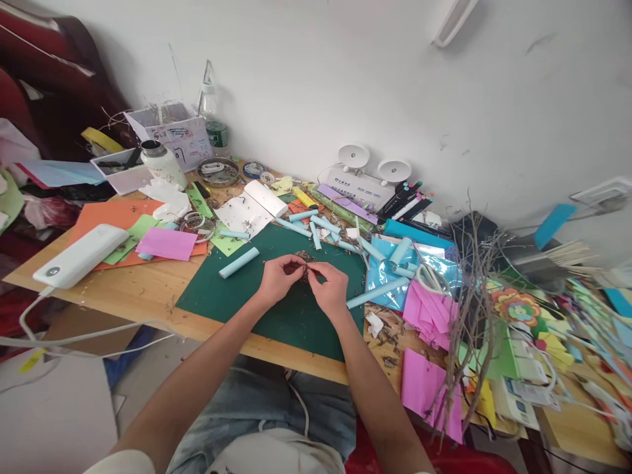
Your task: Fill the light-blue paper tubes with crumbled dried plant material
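My left hand [279, 279] and my right hand [328, 284] meet over a dark green mat [296, 329], thumbs and forefingers pinched close together. Between and just behind the fingertips sits a small brown clump of twiggy, dry plant bits [302, 255]. What each fingertip grips is too small to make out. A rolled pale blue paper tube [239, 263] lies on the mat to the left of my left hand. Another long blue tube [378, 292] reaches onto the mat beside my right hand. More blue tubes are scattered behind the hands.
A white power bank [80, 255] with a cable lies at the left table edge. Behind it stands a white bottle [162, 164]. Scissors [433, 278] rest on a blue packet at right, near pink crepe paper [429, 316]. Upright dry branches [471, 316] jut over the right side.
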The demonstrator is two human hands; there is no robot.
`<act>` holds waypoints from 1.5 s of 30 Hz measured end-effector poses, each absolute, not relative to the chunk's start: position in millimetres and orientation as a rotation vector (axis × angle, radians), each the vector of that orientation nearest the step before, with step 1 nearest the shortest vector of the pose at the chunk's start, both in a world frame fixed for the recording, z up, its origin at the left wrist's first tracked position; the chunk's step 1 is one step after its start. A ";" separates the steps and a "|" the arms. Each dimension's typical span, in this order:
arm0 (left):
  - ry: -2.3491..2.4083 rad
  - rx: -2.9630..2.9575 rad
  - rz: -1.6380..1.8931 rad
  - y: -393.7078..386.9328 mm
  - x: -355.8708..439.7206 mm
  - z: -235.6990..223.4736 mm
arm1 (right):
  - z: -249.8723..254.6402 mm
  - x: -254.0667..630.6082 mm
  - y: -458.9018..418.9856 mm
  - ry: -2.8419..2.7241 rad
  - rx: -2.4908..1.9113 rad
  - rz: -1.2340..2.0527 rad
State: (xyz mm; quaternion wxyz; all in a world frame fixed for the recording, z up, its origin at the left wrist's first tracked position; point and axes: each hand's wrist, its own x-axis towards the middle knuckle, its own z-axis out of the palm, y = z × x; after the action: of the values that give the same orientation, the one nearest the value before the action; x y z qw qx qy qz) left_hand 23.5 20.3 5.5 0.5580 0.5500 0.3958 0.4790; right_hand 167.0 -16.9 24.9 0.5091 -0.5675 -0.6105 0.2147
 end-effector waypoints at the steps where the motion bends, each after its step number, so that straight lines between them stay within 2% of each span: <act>1: 0.935 1.291 1.125 20.2 23.7 6.7 | 24.5 166.1 -16.1 -1.411 -1.364 0.588; 5: 0.833 1.134 1.109 21.0 25.3 11.9 | 21.8 165.1 -9.8 -0.976 -1.251 1.068; 8: 0.797 1.024 1.154 23.5 24.6 14.5 | 19.9 169.3 -4.9 -0.751 -1.163 1.216; 11: 0.814 1.016 1.206 25.8 22.3 14.3 | 19.0 175.1 -3.6 -0.829 -1.237 1.126; 17: 0.921 1.098 1.151 26.4 21.4 8.8 | 23.2 177.8 -10.2 -1.350 -1.387 0.833; 22: 0.879 1.205 1.136 26.6 20.5 8.4 | 20.9 174.4 -11.6 -1.298 -1.289 0.934; 29: 0.849 1.137 1.082 26.0 22.1 5.3 | 22.3 171.8 -13.6 -1.466 -1.397 0.551; 36: 0.915 1.325 1.106 19.6 21.4 1.9 | 19.8 173.0 -13.0 -1.724 -1.402 0.353; 45: 1.037 1.545 1.161 22.0 20.0 6.9 | 28.4 178.3 -14.5 -1.693 -1.478 0.423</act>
State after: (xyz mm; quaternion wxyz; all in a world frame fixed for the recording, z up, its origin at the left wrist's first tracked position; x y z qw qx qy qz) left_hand 20.0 22.0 6.9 0.4565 0.6268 0.4206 0.4711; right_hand 178.3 -14.5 28.4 0.4145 -0.5881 -0.6738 0.1685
